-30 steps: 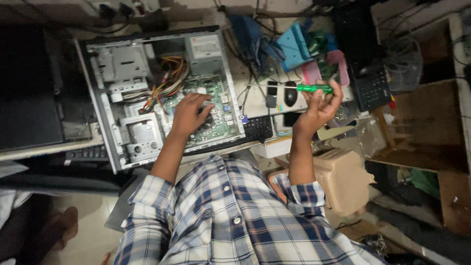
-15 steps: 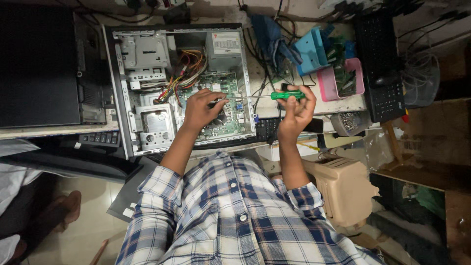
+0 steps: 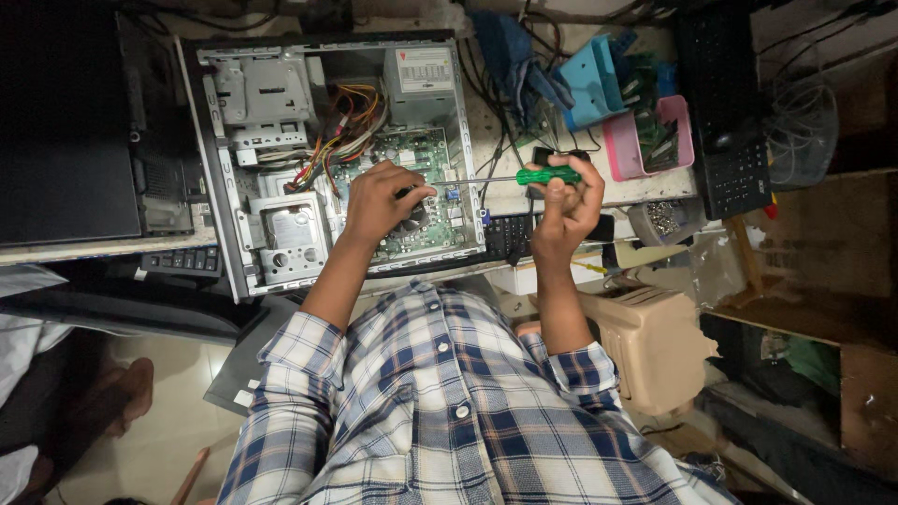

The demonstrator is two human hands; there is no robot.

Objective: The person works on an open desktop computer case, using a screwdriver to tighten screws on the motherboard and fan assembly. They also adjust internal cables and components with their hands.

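The green-handled screwdriver (image 3: 538, 176) lies level across the right edge of the open computer case (image 3: 332, 159), its thin metal shaft running left from the handle to a tip over the green motherboard (image 3: 412, 159); the right hand (image 3: 566, 206) is clenched around the handle, thumb on top, held above the edge of the table (image 3: 599, 192) just outside the case wall. The left hand (image 3: 379, 201) rests inside the case on the motherboard, fingers curled down around a dark round part that it mostly hides; whether it grips that part or only presses on it I cannot tell; the screwdriver's tip ends just beside these fingers.

Further out within the case, a bundle of coloured wires (image 3: 341, 131) fans across the upper middle; a grey power supply (image 3: 421, 75) sits at the top right; a metal drive cage (image 3: 257, 89) fills the top left; a hard drive (image 3: 290, 234) lies at the lower left.

On the table to the right of the case stand a blue plastic bin (image 3: 594, 84) and a pink tray (image 3: 631, 150) holding green circuit boards; beyond them lies a black keyboard (image 3: 725, 112); a dark monitor (image 3: 65, 122) lies to the left of the case; a beige plastic stool (image 3: 655, 346) stands below the table by the right forearm.
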